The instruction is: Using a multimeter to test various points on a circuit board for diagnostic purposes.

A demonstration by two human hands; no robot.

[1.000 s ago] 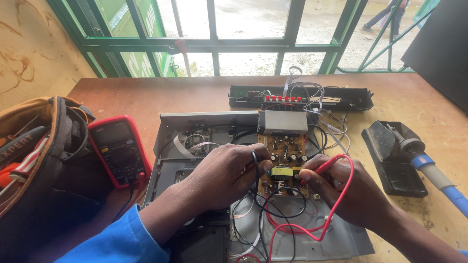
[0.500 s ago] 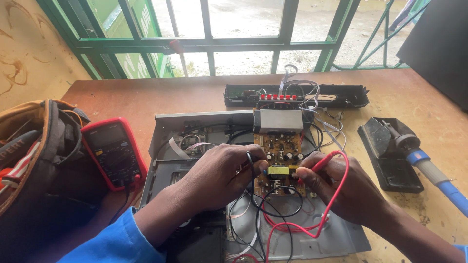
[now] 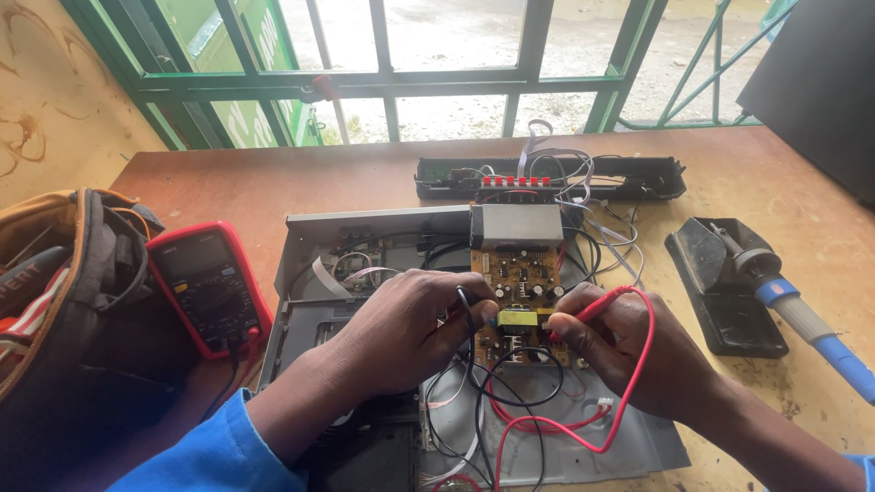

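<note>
Left hand (image 3: 415,323) grip closed on black probe (image 3: 467,310), right hand (image 3: 629,351) grip closed on red probe (image 3: 591,310); circuit board (image 3: 521,282) just beneath both tips.

1. Single view: head-worn camera, directed steeply downward and forward over the bench (image 3: 365,182).
2. Range: close; both forearms are seen entering from the bottom edge.
3. Far limit: green-framed window (image 3: 437,82).

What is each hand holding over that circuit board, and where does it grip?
The left hand pinches the black probe near its tip; the right hand pinches the red probe along its shaft, both over the circuit board.
</note>
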